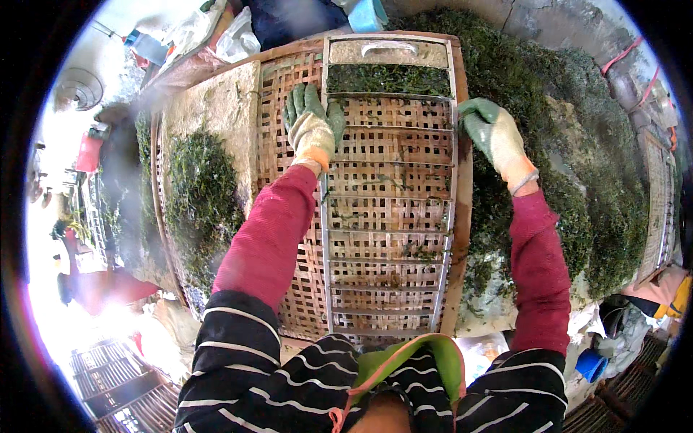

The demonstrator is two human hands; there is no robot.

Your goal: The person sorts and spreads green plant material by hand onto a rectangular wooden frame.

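A ladder-like metal frame [325,227] with several crossbars lies on a woven bamboo tray [390,216]. Dark green seaweed-like plant matter [387,79] fills one of its upper sections, and above that sits a tan board with a white handle [390,50]. My left hand [313,122], in a green-coated glove, rests with fingers spread at the frame's left rail, over the weave. My right hand [490,130], gloved alike, is at the tray's right wooden edge, fingers bent; its fingertips are partly hidden, and whether they grip the edge cannot be told.
A large heap of green plant matter [601,162] lies to the right. On the left are a tan board [208,103] and a smaller green pile [200,205]. Plastic bags [238,38] and a light blue container [367,15] stand beyond; a blue cup-like container [591,365] is low at right.
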